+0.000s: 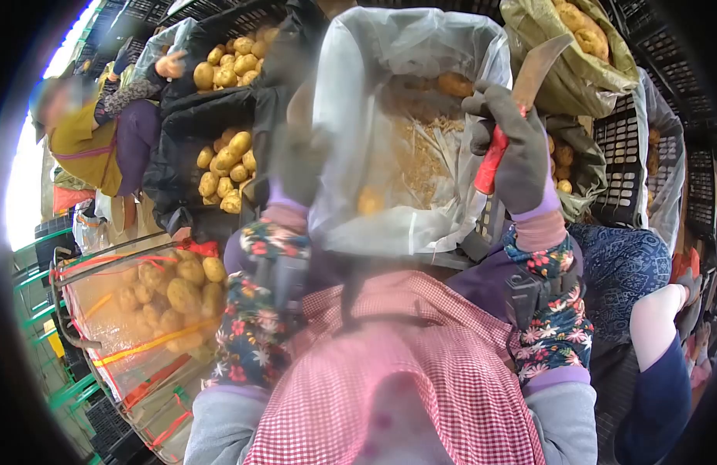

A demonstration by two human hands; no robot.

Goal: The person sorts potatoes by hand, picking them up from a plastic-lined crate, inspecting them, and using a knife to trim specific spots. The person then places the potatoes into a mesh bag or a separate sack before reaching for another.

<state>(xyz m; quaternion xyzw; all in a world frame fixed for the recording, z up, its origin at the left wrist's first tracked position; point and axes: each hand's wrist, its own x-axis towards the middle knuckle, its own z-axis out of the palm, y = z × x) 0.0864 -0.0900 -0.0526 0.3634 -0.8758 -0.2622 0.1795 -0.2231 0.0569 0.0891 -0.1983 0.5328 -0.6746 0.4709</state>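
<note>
My right hand (522, 159), in a dark grey glove, is closed around the red handle of a knife (539, 71). The wide, worn blade points up and away from me. Below it stands a crate lined with clear plastic (335, 101), with a brown potato (454, 84) near its far right corner and dirt and dry scraps on the bottom. A yellowish potato (369, 201) in the crate's near left part is smeared by motion. My left hand (298, 167), also gloved, is at the crate's left side, too blurred to make out its fingers.
Black-lined crates of potatoes (228, 167) stand at the left, and a plastic bag of potatoes (161, 298) lies nearer. A green sack (521, 19) and black crates (615, 174) line the right. One person (87, 147) sits far left; another person's arm (659, 325) is close at right.
</note>
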